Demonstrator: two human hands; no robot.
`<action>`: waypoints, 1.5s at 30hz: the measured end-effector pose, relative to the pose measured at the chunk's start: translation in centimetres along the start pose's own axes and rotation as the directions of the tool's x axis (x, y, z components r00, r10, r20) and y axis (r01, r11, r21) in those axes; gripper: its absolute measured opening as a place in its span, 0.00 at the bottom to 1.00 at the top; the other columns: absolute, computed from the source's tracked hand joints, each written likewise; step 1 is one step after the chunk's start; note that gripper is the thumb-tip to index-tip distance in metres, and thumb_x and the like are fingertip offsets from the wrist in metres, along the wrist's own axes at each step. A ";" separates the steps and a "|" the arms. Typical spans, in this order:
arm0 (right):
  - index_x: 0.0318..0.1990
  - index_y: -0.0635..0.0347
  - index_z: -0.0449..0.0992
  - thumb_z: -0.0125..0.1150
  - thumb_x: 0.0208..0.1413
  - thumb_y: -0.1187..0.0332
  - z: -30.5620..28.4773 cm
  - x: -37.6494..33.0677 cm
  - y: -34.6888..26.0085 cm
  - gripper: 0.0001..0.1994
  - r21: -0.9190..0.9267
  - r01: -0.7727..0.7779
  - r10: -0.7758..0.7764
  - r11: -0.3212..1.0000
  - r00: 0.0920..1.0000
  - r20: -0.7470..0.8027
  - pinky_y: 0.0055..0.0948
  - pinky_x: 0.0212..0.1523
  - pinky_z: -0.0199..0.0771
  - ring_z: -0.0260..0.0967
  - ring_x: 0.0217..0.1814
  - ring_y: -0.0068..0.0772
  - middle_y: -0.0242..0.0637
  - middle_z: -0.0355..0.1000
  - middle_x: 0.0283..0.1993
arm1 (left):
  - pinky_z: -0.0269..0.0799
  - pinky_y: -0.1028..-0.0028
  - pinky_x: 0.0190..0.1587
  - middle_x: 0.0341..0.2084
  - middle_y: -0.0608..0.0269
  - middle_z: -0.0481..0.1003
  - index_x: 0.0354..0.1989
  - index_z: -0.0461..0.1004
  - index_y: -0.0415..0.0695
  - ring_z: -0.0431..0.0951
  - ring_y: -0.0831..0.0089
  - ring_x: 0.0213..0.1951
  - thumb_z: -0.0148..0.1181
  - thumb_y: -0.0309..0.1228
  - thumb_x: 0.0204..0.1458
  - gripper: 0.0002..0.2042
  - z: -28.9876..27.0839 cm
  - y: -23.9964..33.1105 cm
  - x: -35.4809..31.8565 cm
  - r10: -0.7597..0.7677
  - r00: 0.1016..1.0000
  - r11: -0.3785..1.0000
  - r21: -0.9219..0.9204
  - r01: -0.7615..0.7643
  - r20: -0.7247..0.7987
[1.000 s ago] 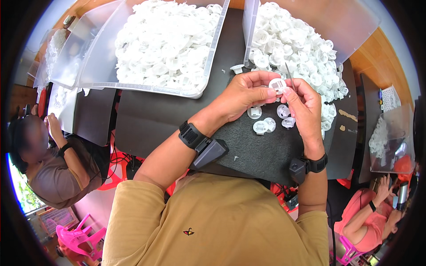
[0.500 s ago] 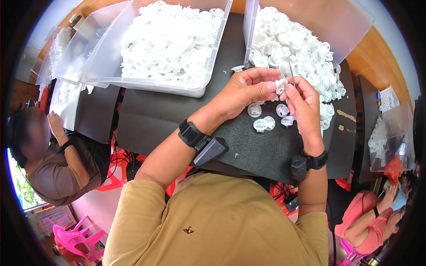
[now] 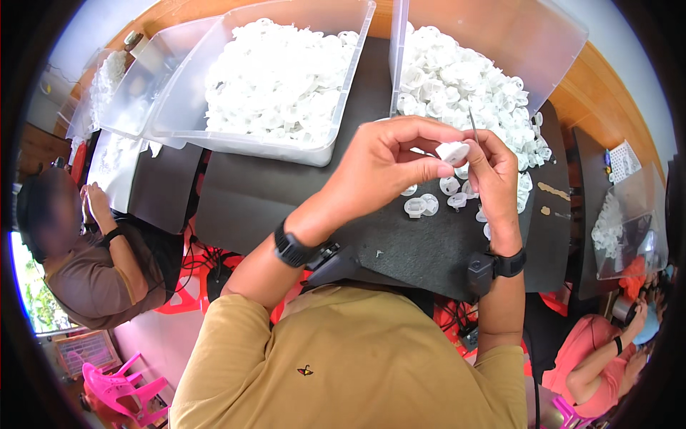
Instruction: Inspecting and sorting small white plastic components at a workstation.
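Note:
A small round white plastic part (image 3: 451, 153) is pinched between the thumb and fingers of my left hand (image 3: 389, 154). My right hand (image 3: 498, 175) is closed around a thin metal tool (image 3: 473, 123), whose narrow tip sticks up past the fingers; its handle is hidden, so its kind does not show. The right fingertips meet the edge of the white part. Below my hands, several similar loose white parts (image 3: 416, 207) lie on the dark table mat (image 3: 421, 247).
A clear bin (image 3: 318, 154) heaped with white parts stands at the back left. Behind my right hand, another heap of white parts (image 3: 457, 75) spills from a tipped clear bin (image 3: 500, 32). Co-workers sit at left (image 3: 107, 264) and lower right (image 3: 589, 350).
The white part has turned in my fingers, and its broad side now faces differently. My left hand has rolled over it. The thin tool stays in my right hand.

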State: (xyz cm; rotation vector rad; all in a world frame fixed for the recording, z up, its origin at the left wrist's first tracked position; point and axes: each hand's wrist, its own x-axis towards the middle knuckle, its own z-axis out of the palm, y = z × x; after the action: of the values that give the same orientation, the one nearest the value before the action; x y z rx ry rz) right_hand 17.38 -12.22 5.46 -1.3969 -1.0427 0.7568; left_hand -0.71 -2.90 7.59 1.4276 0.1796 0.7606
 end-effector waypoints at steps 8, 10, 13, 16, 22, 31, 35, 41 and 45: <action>0.38 0.65 0.77 0.68 0.42 0.72 1.2 -1.4 -1.7 0.14 -0.495 0.129 0.119 0.859 0.890 0.439 0.26 0.33 0.67 0.67 0.30 0.29 0.37 0.73 0.31 | 0.60 0.64 0.64 0.54 0.49 0.70 0.49 0.73 0.35 0.66 0.63 0.61 0.62 0.14 0.45 0.20 -9.2 8.8 -0.5 0.734 0.677 0.408 0.833 -0.373 -0.055; 0.39 0.64 0.77 0.69 0.39 0.72 1.5 -1.8 -1.3 0.16 -0.501 0.227 0.071 0.835 0.858 0.508 0.31 0.37 0.69 0.70 0.35 0.38 0.39 0.72 0.34 | 0.63 0.66 0.59 0.47 0.58 0.76 0.46 0.76 0.43 0.70 0.63 0.56 0.67 0.18 0.41 0.20 -9.0 8.5 -1.2 0.774 0.610 0.359 0.911 -0.205 -0.169; 0.34 0.64 0.77 0.68 0.39 0.73 1.8 -2.1 -1.8 0.12 -0.546 0.219 0.122 0.808 0.846 0.519 0.33 0.37 0.68 0.69 0.35 0.43 0.41 0.71 0.33 | 0.62 0.66 0.62 0.52 0.51 0.72 0.47 0.75 0.37 0.69 0.64 0.58 0.60 0.11 0.45 0.19 -6.2 7.1 -2.7 0.593 0.794 0.631 0.689 -0.357 -0.132; 0.29 0.64 0.77 0.67 0.41 0.73 1.6 -2.0 -1.9 0.07 -0.572 0.228 0.129 0.787 0.847 0.515 0.32 0.32 0.67 0.68 0.30 0.39 0.39 0.70 0.30 | 0.76 0.74 0.43 0.36 0.59 0.80 0.37 0.79 0.38 0.79 0.73 0.40 0.58 0.12 0.47 0.11 -3.7 5.8 -3.3 0.233 0.969 0.918 0.346 -0.191 -0.082; 0.28 0.65 0.74 0.63 0.47 0.79 0.3 -0.7 -1.0 0.03 -0.347 0.214 -0.224 0.913 0.975 0.013 0.20 0.25 0.59 0.62 0.25 0.18 0.30 0.68 0.28 | 0.76 0.74 0.42 0.34 0.58 0.80 0.38 0.80 0.40 0.80 0.72 0.37 0.63 0.19 0.48 0.09 -2.0 5.8 -4.0 0.150 0.975 0.953 0.238 -0.186 0.161; 0.32 0.65 0.74 0.65 0.46 0.80 1.6 -1.1 -1.1 0.06 -0.548 0.499 -0.603 0.671 0.798 -0.012 0.21 0.29 0.67 0.67 0.30 0.23 0.34 0.71 0.34 | 0.76 0.76 0.44 0.38 0.66 0.73 0.61 0.60 0.42 0.76 0.77 0.41 0.60 0.27 0.55 0.25 1.0 -4.4 -0.7 -0.250 0.967 0.943 -0.214 0.253 0.041; 0.34 0.65 0.76 0.66 0.43 0.83 1.7 -1.1 -1.2 0.09 -0.529 0.511 -0.561 0.677 0.824 0.078 0.22 0.30 0.70 0.70 0.32 0.26 0.35 0.72 0.36 | 0.76 0.77 0.44 0.38 0.67 0.73 0.56 0.65 0.42 0.75 0.81 0.40 0.55 0.30 0.59 0.17 0.3 -6.2 0.0 -0.252 0.966 0.877 -0.410 0.251 0.051; 0.42 0.65 0.75 0.60 0.56 0.71 1.2 -1.2 -0.9 0.09 -0.202 0.155 -0.181 0.967 0.976 -0.117 0.13 0.20 0.52 0.54 0.21 0.09 0.24 0.68 0.31 | 0.75 0.79 0.44 0.39 0.67 0.74 0.53 0.67 0.43 0.75 0.81 0.40 0.56 0.29 0.59 0.15 0.1 -7.2 -0.2 -0.301 0.945 0.819 -0.474 0.324 0.126; 0.40 0.65 0.74 0.59 0.55 0.73 0.5 -0.9 -0.2 0.07 -0.089 -0.042 0.037 0.995 0.997 -0.066 0.13 0.20 0.51 0.54 0.20 0.08 0.22 0.66 0.23 | 0.75 0.77 0.43 0.37 0.66 0.75 0.52 0.68 0.42 0.76 0.79 0.39 0.57 0.25 0.56 0.15 0.1 -7.4 -0.2 -0.254 0.959 0.864 -0.417 0.282 0.122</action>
State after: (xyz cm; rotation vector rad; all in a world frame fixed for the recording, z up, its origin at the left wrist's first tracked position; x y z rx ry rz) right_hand 16.50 -12.86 5.50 -1.5136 -1.0123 0.6962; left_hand 1.88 -2.75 0.63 0.9744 0.1454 0.4838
